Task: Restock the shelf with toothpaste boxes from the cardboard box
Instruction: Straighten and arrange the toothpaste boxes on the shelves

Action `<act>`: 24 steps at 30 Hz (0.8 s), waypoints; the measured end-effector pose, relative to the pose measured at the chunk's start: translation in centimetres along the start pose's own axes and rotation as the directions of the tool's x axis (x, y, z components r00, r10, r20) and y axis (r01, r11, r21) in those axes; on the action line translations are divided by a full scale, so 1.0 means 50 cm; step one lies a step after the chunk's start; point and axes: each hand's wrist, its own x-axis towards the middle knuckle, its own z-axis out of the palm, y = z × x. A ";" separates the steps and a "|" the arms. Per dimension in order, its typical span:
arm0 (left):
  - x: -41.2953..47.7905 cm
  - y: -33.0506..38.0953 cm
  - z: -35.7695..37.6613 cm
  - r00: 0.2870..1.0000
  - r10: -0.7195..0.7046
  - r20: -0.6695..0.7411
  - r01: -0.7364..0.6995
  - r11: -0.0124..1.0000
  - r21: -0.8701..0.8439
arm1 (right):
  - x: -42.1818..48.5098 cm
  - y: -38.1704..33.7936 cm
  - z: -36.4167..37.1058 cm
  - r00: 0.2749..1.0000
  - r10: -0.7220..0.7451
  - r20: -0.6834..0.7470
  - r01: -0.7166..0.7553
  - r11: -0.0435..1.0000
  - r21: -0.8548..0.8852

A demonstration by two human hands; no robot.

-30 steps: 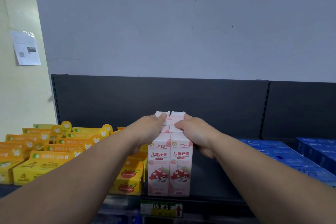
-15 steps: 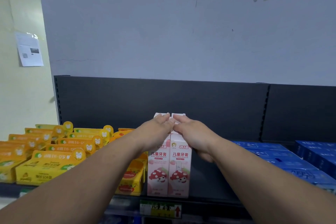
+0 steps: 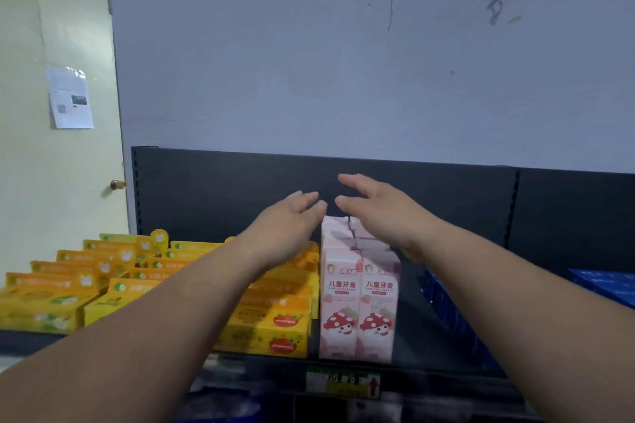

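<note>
Pink kids' toothpaste boxes [image 3: 359, 299]: upright, two rows, at front edge of dark shelf [image 3: 410, 323], just beside yellow toothpaste boxes [image 3: 268, 326] on left; blue boxes [image 3: 604, 285] toward right end. Left hand [image 3: 288, 227], right hand [image 3: 381, 216]: fingers straight, holding nothing, close together over the pink box tops.

Pink toothpaste boxes [image 3: 359, 302]: smooth printed card with a slight sheen. Shelf back panel [image 3: 223, 192]: dark, matt, metal-looking; yellow boxes [image 3: 51, 306], left: glossy card. Paper notice [image 3: 70, 98] on matt wall [image 3: 275, 62].

toothpaste boxes [image 3: 359, 299] between other cartons [image 3: 271, 326]
</note>
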 end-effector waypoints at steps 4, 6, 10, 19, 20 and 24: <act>-0.051 -0.076 -0.110 0.989 0.016 -0.145 -0.004 0.996 0.084 | -0.013 -0.074 0.080 0.994 -0.105 -0.006 0.104 0.989 -0.101; -0.082 -0.133 -0.153 0.983 0.023 -0.184 0.004 0.990 0.142 | -0.017 -0.093 0.141 0.993 -0.117 -0.006 0.114 0.977 -0.179; -0.156 -0.263 -0.185 0.987 0.045 -0.153 -0.002 0.963 0.270 | -0.038 -0.091 0.273 0.995 -0.092 0.046 0.102 0.951 -0.291; -0.222 -0.408 -0.129 0.991 0.116 0.071 -0.135 0.802 0.581 | -0.068 -0.053 0.435 0.992 0.067 0.103 0.016 0.759 -0.651; -0.224 -0.415 -0.125 0.990 0.119 0.078 -0.142 0.801 0.581 | -0.070 -0.051 0.438 0.994 0.048 0.095 0.027 0.749 -0.663; -0.227 -0.439 -0.126 0.980 0.174 0.096 -0.197 0.784 0.588 | -0.077 -0.047 0.432 0.994 0.019 0.108 0.059 0.739 -0.671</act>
